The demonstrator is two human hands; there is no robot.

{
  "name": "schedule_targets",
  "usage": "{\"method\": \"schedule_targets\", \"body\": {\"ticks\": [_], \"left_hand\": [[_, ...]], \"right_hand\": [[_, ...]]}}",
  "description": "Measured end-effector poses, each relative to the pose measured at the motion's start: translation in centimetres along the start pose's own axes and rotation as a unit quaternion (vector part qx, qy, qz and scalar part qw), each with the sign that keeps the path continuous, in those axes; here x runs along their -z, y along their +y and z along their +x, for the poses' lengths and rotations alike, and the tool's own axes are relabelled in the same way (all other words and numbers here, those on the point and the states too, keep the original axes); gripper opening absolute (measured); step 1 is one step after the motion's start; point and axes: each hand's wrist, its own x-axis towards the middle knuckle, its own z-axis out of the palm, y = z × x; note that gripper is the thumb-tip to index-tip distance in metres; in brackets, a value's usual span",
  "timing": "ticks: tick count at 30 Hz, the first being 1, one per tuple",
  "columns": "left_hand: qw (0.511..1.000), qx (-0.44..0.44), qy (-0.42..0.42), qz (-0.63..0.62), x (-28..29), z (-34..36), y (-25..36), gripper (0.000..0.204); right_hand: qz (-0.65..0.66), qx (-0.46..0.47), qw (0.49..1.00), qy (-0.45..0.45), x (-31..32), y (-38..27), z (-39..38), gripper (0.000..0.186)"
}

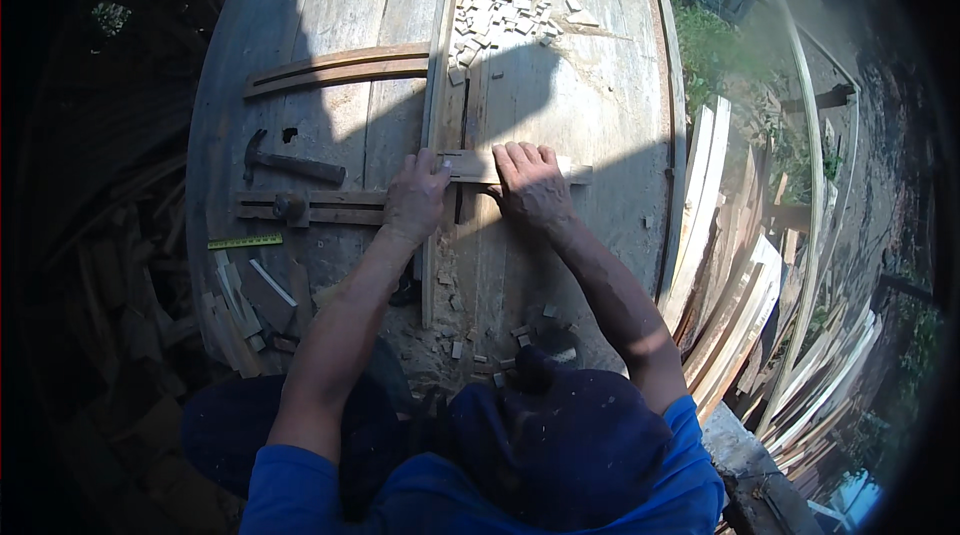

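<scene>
Small wood bits [457, 349] lay at the near side of the desk [620, 85]. A thin yellow measuring strip [245, 242] lay near its left edge. Past those, I saw the left hand [415, 197] and the right hand [533, 185], each with its grip closed on a flat wooden board [472, 167]. The board sat across a dark slot [460, 205] in the desk. A claw hammer [300, 168] lay to the left. Farthest off, lots of little wood pieces [510, 0] made a sunny pile.
</scene>
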Motion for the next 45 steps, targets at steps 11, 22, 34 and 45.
{"method": "schedule_targets", "body": {"ticks": [11, 22, 34, 45], "left_hand": [[1.000, 0.007, 0.020, 0.023, -0.6, 1.7, -0.7, 0.019], [0.999, 0.005, 0.032, 0.034, -0.8, 3.7, -1.2, 0.016], [0.998, 0.010, 0.033, 0.051, -1.1, 6.1, -2.1, 0.014], [0.995, 0.035, -0.004, 0.092, -1.1, 12.3, -3.8, 0.018]], "right_hand": [[0.007, 0.021, 0.999, 0.032, 0.1, 0.9, 1.4, 0.071], [0.035, 0.018, 0.999, -0.004, 0.6, 2.0, 2.9, 0.058], [0.015, 0.003, 0.999, -0.036, 0.6, 3.4, 4.8, 0.059], [-0.029, 0.012, 1.000, 0.004, -1.6, 7.7, 9.1, 0.054]]}}
